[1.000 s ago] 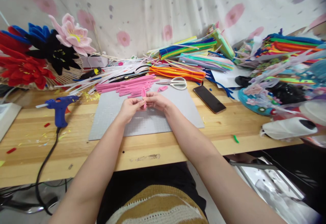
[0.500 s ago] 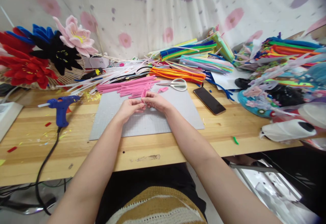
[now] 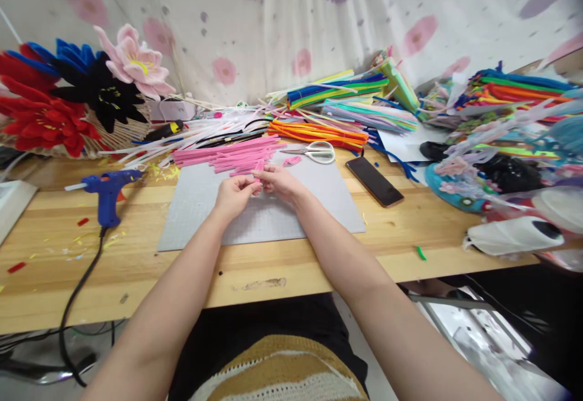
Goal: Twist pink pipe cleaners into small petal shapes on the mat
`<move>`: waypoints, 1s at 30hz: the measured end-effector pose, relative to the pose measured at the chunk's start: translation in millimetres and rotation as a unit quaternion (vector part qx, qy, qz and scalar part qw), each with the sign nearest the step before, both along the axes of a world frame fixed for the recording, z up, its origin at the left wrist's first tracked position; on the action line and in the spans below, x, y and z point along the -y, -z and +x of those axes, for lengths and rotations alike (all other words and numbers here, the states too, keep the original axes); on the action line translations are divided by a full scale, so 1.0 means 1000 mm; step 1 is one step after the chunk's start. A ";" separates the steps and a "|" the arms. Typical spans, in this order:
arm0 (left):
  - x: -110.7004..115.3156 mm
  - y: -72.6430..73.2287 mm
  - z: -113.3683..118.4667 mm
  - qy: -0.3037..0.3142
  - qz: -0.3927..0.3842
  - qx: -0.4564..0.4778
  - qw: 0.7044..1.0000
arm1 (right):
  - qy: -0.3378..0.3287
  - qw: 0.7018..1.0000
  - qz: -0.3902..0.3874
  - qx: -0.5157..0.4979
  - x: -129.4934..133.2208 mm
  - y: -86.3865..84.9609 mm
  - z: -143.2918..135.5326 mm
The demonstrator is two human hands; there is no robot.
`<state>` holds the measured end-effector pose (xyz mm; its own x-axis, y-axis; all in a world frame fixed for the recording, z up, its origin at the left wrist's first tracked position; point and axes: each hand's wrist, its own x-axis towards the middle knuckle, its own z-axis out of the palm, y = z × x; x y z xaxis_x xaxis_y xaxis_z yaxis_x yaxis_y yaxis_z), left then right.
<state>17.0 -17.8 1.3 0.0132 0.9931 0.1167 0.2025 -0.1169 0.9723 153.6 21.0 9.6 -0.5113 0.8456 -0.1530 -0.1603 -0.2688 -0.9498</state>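
Note:
Over the grey cutting mat [image 3: 268,225], my left hand [image 3: 234,195] and my right hand [image 3: 280,182] meet, fingertips pinched together. Between them is a small piece of pink pipe cleaner [image 3: 259,166], its upper part showing above the fingers and the rest hidden. Just beyond the hands lies a pile of straight pink pipe cleaners [image 3: 241,153]. A short bent pink piece [image 3: 292,161] rests on the mat to the right of the pile. Scissors with white handles [image 3: 320,152] lie at the mat's back right edge.
A blue glue gun [image 3: 109,194] stands at left, its cord running off the table. Right of the mat lies a phone [image 3: 374,181]. Bundles of orange pipe cleaners [image 3: 319,133] and other colours line the back. Fuzzy flowers [image 3: 136,64] stand at back left, a white thread cone [image 3: 514,234] at right.
Both hands stay together over the mat. The pink piece between the fingers has turned and shows a flatter, broader side. My left fingers have shifted slightly.

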 end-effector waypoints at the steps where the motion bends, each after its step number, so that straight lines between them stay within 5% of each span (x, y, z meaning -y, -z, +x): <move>1: 0.001 0.001 0.001 -0.006 0.016 0.002 1.000 | -0.017 1.000 -0.018 -0.004 0.001 0.000 -0.002; 10: 0.011 0.006 0.015 -0.088 0.108 -0.038 0.990 | -0.060 0.981 -0.173 -0.068 -0.002 0.005 -0.008; 16: 0.001 0.006 0.016 -0.102 0.071 -0.021 0.992 | 0.073 0.994 -0.047 -0.065 -0.003 0.012 -0.011; 24: -0.010 0.018 -0.002 -0.101 0.031 -0.047 0.993 | 0.051 0.997 0.064 0.003 -0.004 0.018 -0.008; 30: -0.010 0.013 -0.003 -0.075 -0.008 -0.014 0.997 | 0.050 0.992 0.113 0.034 -0.002 0.016 -0.010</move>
